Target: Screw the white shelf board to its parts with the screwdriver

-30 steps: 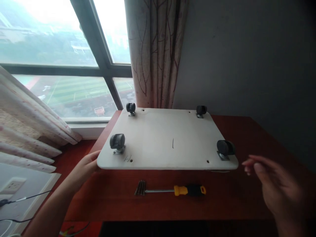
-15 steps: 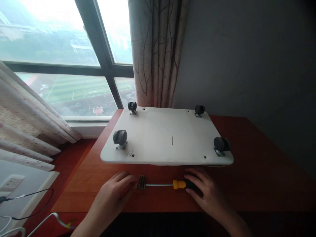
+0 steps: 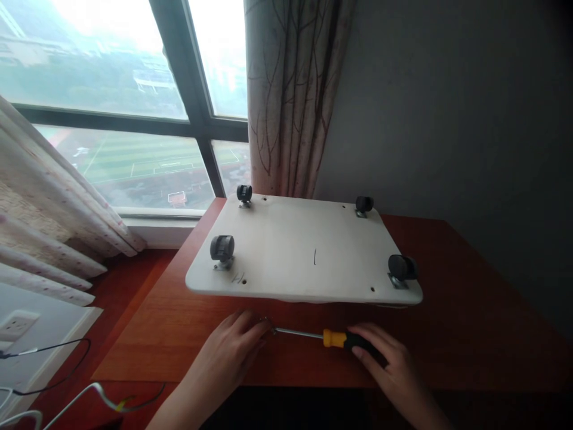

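Observation:
A white board [image 3: 286, 245] lies on the reddish-brown table [image 3: 174, 346], with a black caster [image 3: 222, 248] and others like it at its corners. Below its front edge, my right hand [image 3: 389, 355] grips the black end of a yellow-and-black screwdriver [image 3: 333, 338], whose shaft points left. My left hand [image 3: 239, 340] is closed over the small screws [image 3: 267, 322] near the screwdriver's tip; its fingers hide most of them.
Behind the table stand a window [image 3: 147, 161], a patterned curtain [image 3: 290, 101] and a grey wall [image 3: 447, 119]. Cables [image 3: 85, 388] hang at the lower left, near a wall socket [image 3: 18, 326].
My left hand has moved right and closed over the screws, which lay in view beside it before. My right hand has shifted slightly right and now wraps the screwdriver handle more fully.

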`<state>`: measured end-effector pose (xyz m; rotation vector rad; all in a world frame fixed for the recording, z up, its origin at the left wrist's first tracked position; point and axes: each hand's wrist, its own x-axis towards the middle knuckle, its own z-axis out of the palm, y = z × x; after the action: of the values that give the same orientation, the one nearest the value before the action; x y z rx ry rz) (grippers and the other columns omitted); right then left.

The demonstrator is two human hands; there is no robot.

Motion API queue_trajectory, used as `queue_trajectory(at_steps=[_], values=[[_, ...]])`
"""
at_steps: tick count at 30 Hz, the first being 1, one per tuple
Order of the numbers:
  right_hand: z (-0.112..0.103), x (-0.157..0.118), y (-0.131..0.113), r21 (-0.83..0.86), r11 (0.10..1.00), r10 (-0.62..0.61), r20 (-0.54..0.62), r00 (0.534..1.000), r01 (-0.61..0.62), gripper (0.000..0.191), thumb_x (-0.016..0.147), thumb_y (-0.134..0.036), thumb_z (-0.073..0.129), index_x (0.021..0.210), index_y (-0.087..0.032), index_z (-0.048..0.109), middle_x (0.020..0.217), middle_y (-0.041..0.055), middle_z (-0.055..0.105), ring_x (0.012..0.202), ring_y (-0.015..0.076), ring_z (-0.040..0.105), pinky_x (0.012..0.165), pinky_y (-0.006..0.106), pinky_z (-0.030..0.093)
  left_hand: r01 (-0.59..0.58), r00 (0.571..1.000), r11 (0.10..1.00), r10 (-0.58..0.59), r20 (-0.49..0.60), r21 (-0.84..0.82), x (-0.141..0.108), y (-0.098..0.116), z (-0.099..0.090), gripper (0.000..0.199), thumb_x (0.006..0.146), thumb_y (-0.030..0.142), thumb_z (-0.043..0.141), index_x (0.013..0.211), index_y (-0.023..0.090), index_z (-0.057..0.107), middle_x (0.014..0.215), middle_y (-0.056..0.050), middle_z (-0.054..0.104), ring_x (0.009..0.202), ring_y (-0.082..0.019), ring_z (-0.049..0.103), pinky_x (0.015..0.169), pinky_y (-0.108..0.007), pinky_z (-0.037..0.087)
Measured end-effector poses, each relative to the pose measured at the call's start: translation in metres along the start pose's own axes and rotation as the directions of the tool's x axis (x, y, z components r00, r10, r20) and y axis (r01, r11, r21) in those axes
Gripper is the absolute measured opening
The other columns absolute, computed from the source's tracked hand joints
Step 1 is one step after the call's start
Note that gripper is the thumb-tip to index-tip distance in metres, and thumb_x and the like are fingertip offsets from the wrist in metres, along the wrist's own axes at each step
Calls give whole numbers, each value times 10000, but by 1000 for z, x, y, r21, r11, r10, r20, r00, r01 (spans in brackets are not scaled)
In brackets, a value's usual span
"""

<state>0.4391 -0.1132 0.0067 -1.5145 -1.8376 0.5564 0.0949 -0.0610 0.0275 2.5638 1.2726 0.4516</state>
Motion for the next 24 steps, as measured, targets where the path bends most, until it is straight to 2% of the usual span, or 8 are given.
queue_trajectory(at_steps=[8, 12, 17, 20, 24], values=[[-11, -3, -7, 66, 988, 139, -20, 990, -138, 291, 930, -474, 623, 1076, -292, 796, 1119, 81, 763, 1040, 261, 732, 899, 336, 607, 12, 998, 998, -16, 57, 64, 15, 13, 7, 256, 939, 88, 543, 1082, 241, 689, 989, -75, 667, 865, -248, 643, 736, -355, 525], [-13, -5, -6, 123, 977, 182, -31, 983, -177, 305, 921, -492, 628, 1064, -285, 802, 1113, 89, 765, 1040, 265, 732, 898, 339, 604, 8, 996, 998, -13, 85, 62, 19, 18, 14, 221, 940, 70, 550, 1012, 215, 700, 989, -75, 667, 871, -246, 650, 746, -358, 544], [-15, -8, -6, 170, 967, 198, -45, 979, -188, 313, 903, -509, 638, 1036, -283, 810, 1103, 94, 768, 1039, 278, 732, 891, 342, 606, -29, 999, 999, 29, 15, 34, 22, 18, 20, 194, 932, 64, 558, 944, 199, 697, 970, -71, 670, 858, -234, 652, 741, -339, 551], [-19, -12, -4, 175, 962, 227, -91, 970, -209, 306, 884, -524, 657, 1024, -298, 810, 1093, 77, 772, 1035, 275, 734, 876, 321, 608, -48, 999, 999, 48, -20, 18, 22, 17, 20, 179, 944, 96, 554, 933, 206, 695, 965, -71, 676, 841, -230, 655, 719, -331, 545], [-27, -19, -1, 183, 953, 267, -138, 954, -241, 312, 879, -535, 660, 1027, -302, 806, 1116, 69, 766, 1077, 279, 719, 876, 308, 605, -41, 994, 995, 32, -101, -93, 23, 20, 17, 138, 960, 162, 563, 955, 214, 692, 964, -72, 703, 853, -228, 670, 715, -315, 541]])
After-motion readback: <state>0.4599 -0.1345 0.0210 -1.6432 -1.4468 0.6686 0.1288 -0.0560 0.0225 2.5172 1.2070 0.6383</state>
